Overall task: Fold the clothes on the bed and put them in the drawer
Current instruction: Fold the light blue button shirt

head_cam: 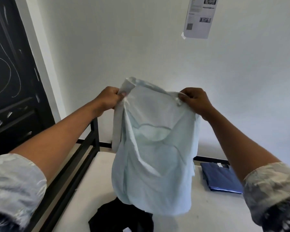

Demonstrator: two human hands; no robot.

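A pale mint-green shirt (154, 158) hangs in the air above the bed, held up by its top edge. My left hand (110, 97) grips its upper left corner, and my right hand (195, 99) pinches its upper right corner. The shirt's lower part dangles just over a crumpled black garment (117, 218) on the white mattress (208, 213). A folded dark blue garment (221, 178) lies on the mattress to the right. No drawer is in view.
The black metal bed frame (84, 148) runs along the mattress's left side and far end. A black door (10, 72) stands at the left. A printed paper (200, 15) is taped high on the white wall.
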